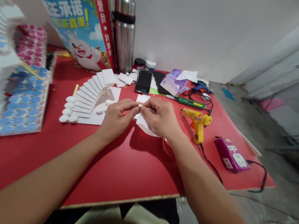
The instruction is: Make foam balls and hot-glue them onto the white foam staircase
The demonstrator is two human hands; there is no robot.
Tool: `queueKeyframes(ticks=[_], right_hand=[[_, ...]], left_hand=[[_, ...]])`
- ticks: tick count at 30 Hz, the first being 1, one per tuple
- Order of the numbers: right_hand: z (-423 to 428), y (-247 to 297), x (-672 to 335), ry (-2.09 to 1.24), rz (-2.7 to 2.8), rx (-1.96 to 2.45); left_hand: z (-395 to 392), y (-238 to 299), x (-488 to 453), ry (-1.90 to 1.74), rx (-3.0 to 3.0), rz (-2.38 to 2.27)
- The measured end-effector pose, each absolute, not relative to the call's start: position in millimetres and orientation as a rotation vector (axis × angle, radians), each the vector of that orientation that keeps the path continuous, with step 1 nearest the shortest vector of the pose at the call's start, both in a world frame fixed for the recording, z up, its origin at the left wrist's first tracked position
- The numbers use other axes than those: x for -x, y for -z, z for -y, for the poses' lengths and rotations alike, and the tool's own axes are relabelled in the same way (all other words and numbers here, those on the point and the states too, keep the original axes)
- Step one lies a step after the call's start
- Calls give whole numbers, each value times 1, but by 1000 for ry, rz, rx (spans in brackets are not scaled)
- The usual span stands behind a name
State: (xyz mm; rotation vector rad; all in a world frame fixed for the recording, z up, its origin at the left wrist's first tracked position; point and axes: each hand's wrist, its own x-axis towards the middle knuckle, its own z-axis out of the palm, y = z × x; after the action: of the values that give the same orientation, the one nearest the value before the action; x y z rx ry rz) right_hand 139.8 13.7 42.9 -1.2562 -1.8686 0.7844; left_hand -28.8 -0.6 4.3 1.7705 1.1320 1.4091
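Both hands meet over the middle of the red table [125, 165]. My left hand [117, 116] and my right hand [159, 116] pinch a tiny white piece [140, 105] between their fingertips. Under my right hand lies a curved white foam sheet [144, 127]. Just left of my hands sits a fan of white foam steps [89, 92] with small white ovals [68, 108] along its edge. Fingers of both hands are closed in a pinch.
A yellow glue gun [198, 124] with its black cord lies right of my hands, beside a purple power strip [230, 155]. A black phone [143, 81], steel flask [123, 33], tissue pack [174, 82] and green tool [191, 102] sit behind. Stacked blue and pink foam pieces [24, 100] stand at the left.
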Motion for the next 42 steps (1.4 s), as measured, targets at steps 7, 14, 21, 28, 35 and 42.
queueKeyframes(ticks=[7,14,21,28,35,42], right_hand=[[-36,-49,-160,-2009,1047,1155],[-27,-50,-146,-2431,656,843],[-23,-50,-142,-2470,649,685],[-17,-52,-144,-1907,1408,1153],[-24,-53,-157,-1801,1600,1177],[-38,-43,-156,-2354,982,838]], left_hand=[[-5,-11,37,-1409,-1851,-1101],[-6,-15,39,-1443,-1857,-1079],[-6,-12,37,-1437,-1876,-1087],[-7,-7,35,-1432,-1637,-1119],[-8,-10,36,-1431,-1521,-1085],[-5,-10,36,-1468,-1783,-1053]])
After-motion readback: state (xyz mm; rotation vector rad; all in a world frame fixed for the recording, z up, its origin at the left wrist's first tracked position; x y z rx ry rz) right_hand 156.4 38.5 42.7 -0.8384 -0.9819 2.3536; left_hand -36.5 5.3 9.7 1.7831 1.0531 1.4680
